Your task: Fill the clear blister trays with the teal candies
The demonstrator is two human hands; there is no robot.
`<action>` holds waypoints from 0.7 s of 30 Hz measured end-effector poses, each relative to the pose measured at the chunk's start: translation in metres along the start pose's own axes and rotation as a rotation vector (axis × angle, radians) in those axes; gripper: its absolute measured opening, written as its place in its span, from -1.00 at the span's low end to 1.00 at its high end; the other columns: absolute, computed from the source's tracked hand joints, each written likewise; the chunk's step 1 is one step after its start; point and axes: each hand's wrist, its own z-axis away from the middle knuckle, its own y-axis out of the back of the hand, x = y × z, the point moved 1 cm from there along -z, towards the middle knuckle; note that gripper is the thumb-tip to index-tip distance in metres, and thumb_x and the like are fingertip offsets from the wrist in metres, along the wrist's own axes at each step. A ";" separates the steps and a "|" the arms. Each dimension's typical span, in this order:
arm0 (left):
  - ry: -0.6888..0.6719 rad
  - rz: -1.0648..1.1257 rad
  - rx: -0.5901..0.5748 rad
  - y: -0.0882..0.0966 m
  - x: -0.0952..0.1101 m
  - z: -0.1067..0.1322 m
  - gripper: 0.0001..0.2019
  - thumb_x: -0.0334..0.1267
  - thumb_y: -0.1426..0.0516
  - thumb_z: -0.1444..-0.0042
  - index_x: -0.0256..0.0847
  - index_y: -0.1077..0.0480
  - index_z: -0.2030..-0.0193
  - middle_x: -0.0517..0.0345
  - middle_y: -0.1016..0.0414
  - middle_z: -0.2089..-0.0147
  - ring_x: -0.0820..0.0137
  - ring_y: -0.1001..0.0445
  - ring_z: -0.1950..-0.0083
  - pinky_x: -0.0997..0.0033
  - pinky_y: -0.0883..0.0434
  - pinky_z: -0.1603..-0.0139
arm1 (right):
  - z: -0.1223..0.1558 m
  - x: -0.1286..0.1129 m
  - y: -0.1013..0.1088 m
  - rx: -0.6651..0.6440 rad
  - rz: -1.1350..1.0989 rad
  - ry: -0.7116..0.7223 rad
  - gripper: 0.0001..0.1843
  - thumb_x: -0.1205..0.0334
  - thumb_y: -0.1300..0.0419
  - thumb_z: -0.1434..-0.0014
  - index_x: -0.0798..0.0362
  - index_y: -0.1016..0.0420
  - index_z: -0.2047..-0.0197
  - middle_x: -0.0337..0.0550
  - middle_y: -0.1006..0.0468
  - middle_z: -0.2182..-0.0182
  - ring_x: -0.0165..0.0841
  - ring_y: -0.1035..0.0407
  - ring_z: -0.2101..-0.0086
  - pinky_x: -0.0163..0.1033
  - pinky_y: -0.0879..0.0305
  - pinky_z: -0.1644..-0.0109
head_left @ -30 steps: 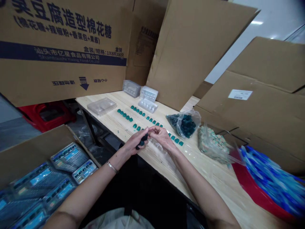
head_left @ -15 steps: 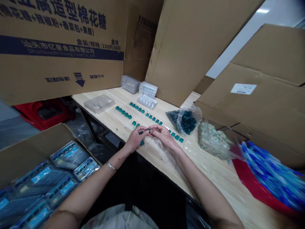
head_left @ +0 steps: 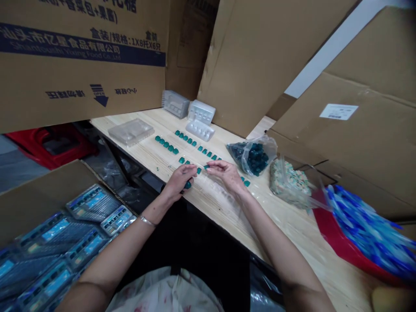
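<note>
Small green block (head_left: 206, 167), one: at the fingertips of the right hand (head_left: 225, 173), pinched between thumb and fingers. Spare green blocks (head_left: 187, 185), dark: in the left hand (head_left: 178, 180), fingers curled round them; count hidden. Green block row (head_left: 166, 145), short: beyond the left hand, on the pale wooden table (head_left: 292, 236); similar rows near both hands. Bag of dark teal blocks (head_left: 258, 159), clear plastic, open-mouthed: beyond the right hand, to its right. Bag of pale mixed pieces (head_left: 287, 177): farther right of that hand. Red tub (head_left: 334, 240), filled with blue-and-white items (head_left: 373, 234): right of the right forearm. Moulded clear trays (head_left: 201, 119): well beyond both hands. Flat clear tray (head_left: 131, 131): beyond the left hand, leftward. Carton of blister packs (head_left: 39, 186): left of the left forearm.
</note>
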 end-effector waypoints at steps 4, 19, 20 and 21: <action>0.102 0.133 -0.007 0.010 0.000 0.011 -0.63 -0.17 -0.27 0.11 -0.28 -0.37 0.16 0.22 -0.29 0.36 0.69 -0.13 0.61 0.69 0.12 0.74 | -0.006 0.010 0.010 0.020 0.451 0.294 -0.85 0.28 -0.35 0.09 0.04 -0.57 0.36 -0.17 -0.47 0.40 -0.40 -0.32 0.42 -0.25 -0.29 0.27; 0.244 0.421 -0.010 0.015 -0.005 0.012 -0.81 -0.34 -0.17 -0.04 -0.36 -0.38 0.19 0.14 -0.34 0.37 0.68 -0.18 0.61 0.75 0.08 0.79 | -0.003 0.020 -0.003 -0.264 0.908 0.516 -0.75 0.31 -0.04 -0.23 0.08 -0.55 0.31 -0.04 -0.49 0.36 -0.32 -0.38 0.30 -0.24 -0.30 0.21; 0.274 0.489 -0.020 0.014 -0.005 0.011 -0.83 -0.33 -0.13 -0.08 -0.37 -0.38 0.20 0.14 -0.33 0.38 0.68 -0.17 0.62 0.75 0.08 0.80 | -0.003 0.019 -0.003 -0.269 0.919 0.513 -0.77 0.31 -0.05 -0.23 0.08 -0.55 0.29 -0.04 -0.50 0.35 -0.31 -0.38 0.28 -0.23 -0.30 0.19; 0.303 0.554 -0.031 0.013 -0.004 0.010 -0.85 -0.33 -0.10 -0.12 -0.38 -0.37 0.21 0.14 -0.33 0.40 0.67 -0.17 0.62 0.75 0.07 0.81 | -0.002 0.016 -0.003 -0.264 0.921 0.514 -0.79 0.30 -0.07 -0.22 0.07 -0.54 0.25 -0.04 -0.50 0.33 -0.30 -0.38 0.27 -0.21 -0.30 0.17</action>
